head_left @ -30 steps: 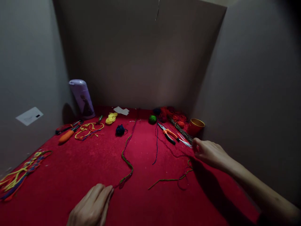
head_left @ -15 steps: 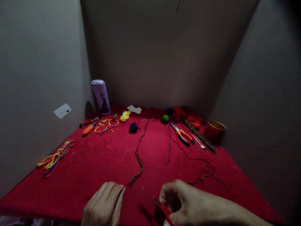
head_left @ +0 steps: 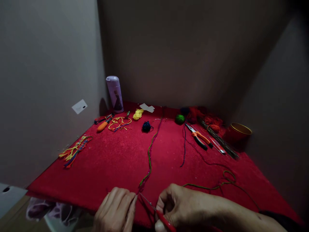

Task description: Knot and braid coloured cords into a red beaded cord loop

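Observation:
At the near edge of the red cloth, my left hand (head_left: 116,209) is closed with its fingertips pinched on the end of a dark reddish thread (head_left: 143,186). A green cord (head_left: 149,158) lies beside that thread and runs away from me in a wavy line. My right hand (head_left: 176,206) is wrapped round red-handled scissors (head_left: 165,220). Their thin metal tip points left and reaches the thread by my left fingertips. Whether the blades touch the thread I cannot tell. Another green cord (head_left: 202,187) trails from beside my right hand into a loop.
Pliers (head_left: 199,137), a bundle of dark sticks (head_left: 218,138) and a red cup (head_left: 238,133) lie at the right. Green (head_left: 180,119), dark blue (head_left: 146,126) and yellow (head_left: 138,114) yarn sit at the back. A purple bottle (head_left: 115,95) stands at back left, near braided threads (head_left: 76,149).
The scissors in my right hand have moved left, bringing their tip to the thread at my left fingertips. The whole view has shifted, so the table sits further right.

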{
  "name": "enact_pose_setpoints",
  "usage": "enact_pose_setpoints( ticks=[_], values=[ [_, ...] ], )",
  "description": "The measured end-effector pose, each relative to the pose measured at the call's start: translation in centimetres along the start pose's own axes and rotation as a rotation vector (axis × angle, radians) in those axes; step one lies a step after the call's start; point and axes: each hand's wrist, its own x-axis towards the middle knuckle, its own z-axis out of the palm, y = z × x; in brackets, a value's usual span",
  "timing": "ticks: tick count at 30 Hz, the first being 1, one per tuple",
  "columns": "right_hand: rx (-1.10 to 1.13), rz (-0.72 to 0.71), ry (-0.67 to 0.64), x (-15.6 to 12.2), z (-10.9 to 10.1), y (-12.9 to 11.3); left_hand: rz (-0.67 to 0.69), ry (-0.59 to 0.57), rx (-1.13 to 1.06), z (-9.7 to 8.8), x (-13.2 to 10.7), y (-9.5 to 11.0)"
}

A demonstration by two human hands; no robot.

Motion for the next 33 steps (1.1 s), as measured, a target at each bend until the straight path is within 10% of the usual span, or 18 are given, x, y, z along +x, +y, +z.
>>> enact_pose_setpoints(
  ticks=[33],
  values=[
    [-0.092,-0.021,0.148,1.1,-0.4,-1.1,0.062,-0.027,0.031,-0.2,0.3,-0.3]
  ],
)
